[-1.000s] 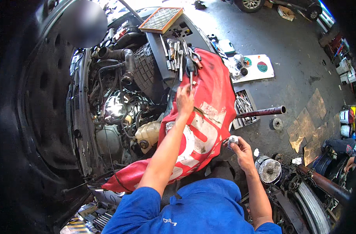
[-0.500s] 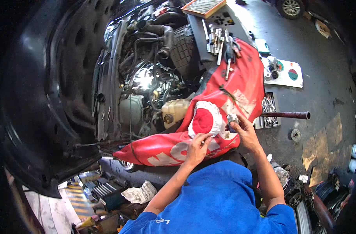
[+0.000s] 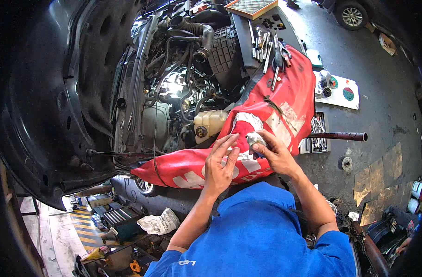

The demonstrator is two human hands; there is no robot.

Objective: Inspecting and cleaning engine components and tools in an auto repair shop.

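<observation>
My right hand [image 3: 281, 156] pinches a small silvery-grey part [image 3: 254, 138] with a darker lower side; its exact kind is too small to tell. Close to its left, my left hand [image 3: 218, 167] is raised with fingers apart and holds nothing. Beneath and beyond both hands lies a red cloth with a white edge [image 3: 249, 119], partly hidden by them. It rests on the red fender cover [image 3: 296, 83] with white lettering, draped over the car's side. A cream fluid reservoir [image 3: 212, 123] with a black cap sits just left of the cloth.
An open engine bay [image 3: 178, 83] stands ahead, the raised hood [image 3: 45, 111] at left. Several hand tools [image 3: 266, 48] and an air filter [image 3: 252, 6] lie on the far fender. At right a rusty pipe [image 3: 338, 136] juts out beside a tool tray [image 3: 319, 134].
My left hand has lifted off the cloth, its fingers spreading. My right hand has brought the grey part leftward, over the cloth. The view has shifted slightly.
</observation>
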